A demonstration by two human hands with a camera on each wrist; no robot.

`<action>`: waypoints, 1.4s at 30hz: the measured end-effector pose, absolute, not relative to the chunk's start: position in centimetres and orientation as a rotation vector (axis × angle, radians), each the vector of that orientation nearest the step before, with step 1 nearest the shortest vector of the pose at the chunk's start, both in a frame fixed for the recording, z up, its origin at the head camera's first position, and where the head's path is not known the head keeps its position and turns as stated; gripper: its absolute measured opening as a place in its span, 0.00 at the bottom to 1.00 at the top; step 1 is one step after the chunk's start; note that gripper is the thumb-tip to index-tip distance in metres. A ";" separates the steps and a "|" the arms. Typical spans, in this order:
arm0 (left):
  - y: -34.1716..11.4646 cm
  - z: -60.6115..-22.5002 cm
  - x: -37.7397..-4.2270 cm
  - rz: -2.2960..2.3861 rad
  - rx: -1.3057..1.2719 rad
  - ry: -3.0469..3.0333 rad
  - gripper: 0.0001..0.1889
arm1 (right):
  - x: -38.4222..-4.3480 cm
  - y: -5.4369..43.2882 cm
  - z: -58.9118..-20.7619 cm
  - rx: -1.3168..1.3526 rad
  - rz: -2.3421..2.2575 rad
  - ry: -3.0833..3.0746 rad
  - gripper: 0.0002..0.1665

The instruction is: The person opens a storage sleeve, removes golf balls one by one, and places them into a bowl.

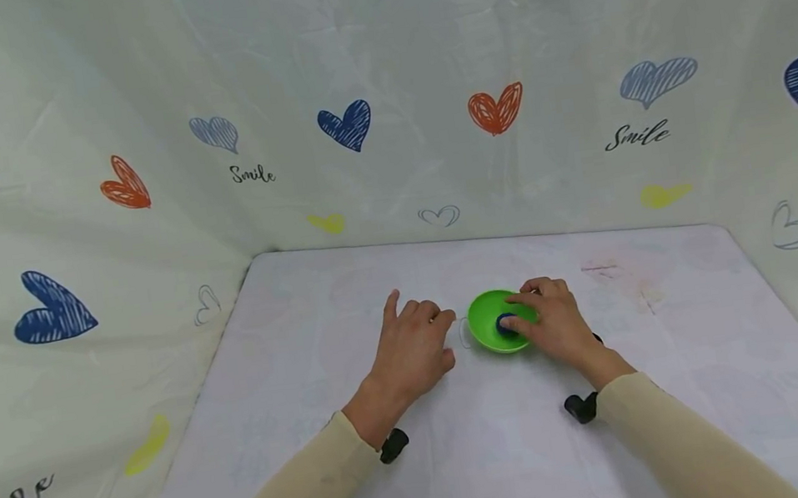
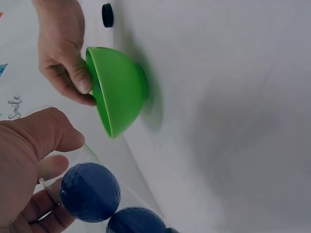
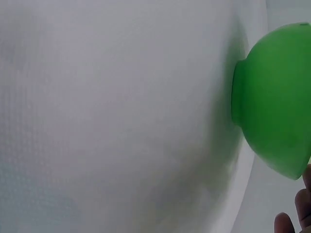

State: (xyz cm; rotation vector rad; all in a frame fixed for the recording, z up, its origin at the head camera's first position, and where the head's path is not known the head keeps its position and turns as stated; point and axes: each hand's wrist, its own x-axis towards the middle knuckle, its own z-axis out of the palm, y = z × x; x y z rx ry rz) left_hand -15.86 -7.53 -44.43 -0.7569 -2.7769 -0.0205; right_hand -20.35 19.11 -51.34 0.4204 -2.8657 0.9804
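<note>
A bright green bowl stands upright on the table with a dark blue ball inside. My right hand reaches over the bowl's right side; its thumb and index finger pinch the ball. In the right wrist view, other fingers are beside the rim of the bowl. To the left of the bowl, my left hand is over the table, little finger raised. The left wrist view shows two faceted dark blue balls against its curled fingers, hidden under the hand in the head view.
The pale tabletop runs back to a white sheet printed with hearts and words. More sheeting hangs at both sides. Black wrist cameras sit under the wrists. A reddish stain marks the table behind the right hand.
</note>
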 end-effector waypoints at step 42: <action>-6.8 -41.6 -16.2 0.277 -0.838 -2.710 0.21 | -15.2 11.5 -49.0 0.394 1.904 -2.536 0.34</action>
